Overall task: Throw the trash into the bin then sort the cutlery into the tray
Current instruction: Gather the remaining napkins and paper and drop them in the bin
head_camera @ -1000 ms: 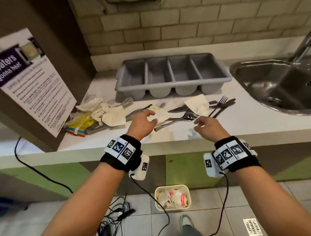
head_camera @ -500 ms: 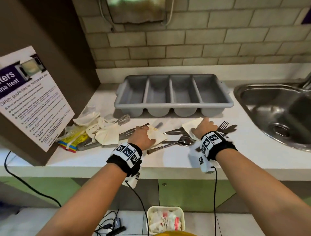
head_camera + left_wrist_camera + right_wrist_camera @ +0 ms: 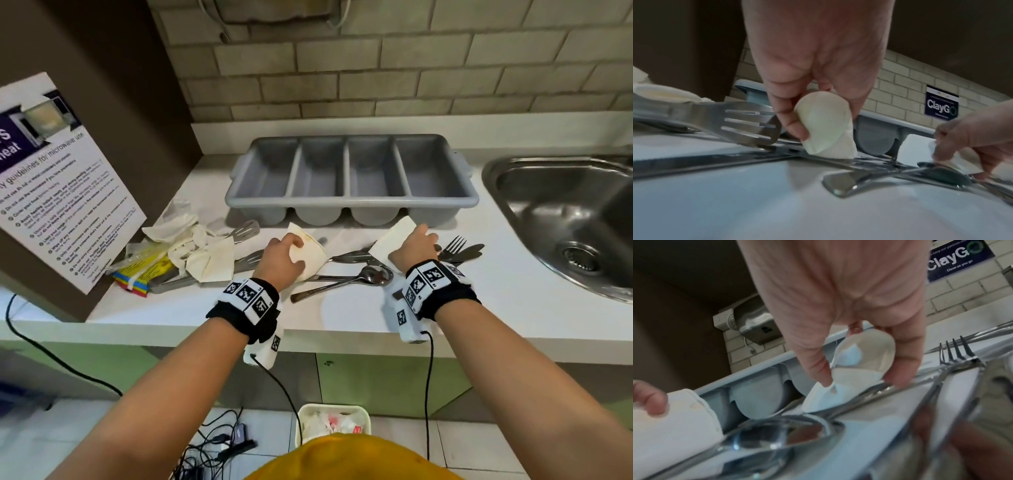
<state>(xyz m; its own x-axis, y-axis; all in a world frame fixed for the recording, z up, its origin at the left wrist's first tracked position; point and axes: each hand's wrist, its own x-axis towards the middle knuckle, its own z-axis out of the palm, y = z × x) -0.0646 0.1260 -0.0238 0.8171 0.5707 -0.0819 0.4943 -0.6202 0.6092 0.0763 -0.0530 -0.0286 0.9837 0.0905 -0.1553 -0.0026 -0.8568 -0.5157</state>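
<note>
The left hand (image 3: 279, 260) pinched a stained paper napkin (image 3: 308, 255) and the right hand (image 3: 412, 248) pinched a cleaner napkin (image 3: 394, 240), both papers low over the cutlery heap on the bench (image 3: 342, 311) in front of the empty grey tray (image 3: 349, 202). The likeliest slip lay in the lift — a napkin's edge touching the spoon (image 3: 371, 275) or fork (image 3: 452, 246) could drag it towards the bench edge. Limp paper could also miss the small bin (image 3: 334, 409) on the floor — it already looked full.

One four-compartment tray (image 3: 349, 202), one bin (image 3: 334, 411), one fork (image 3: 452, 247), perhaps two spoons (image 3: 371, 275), two held napkins (image 3: 308, 253).
</note>
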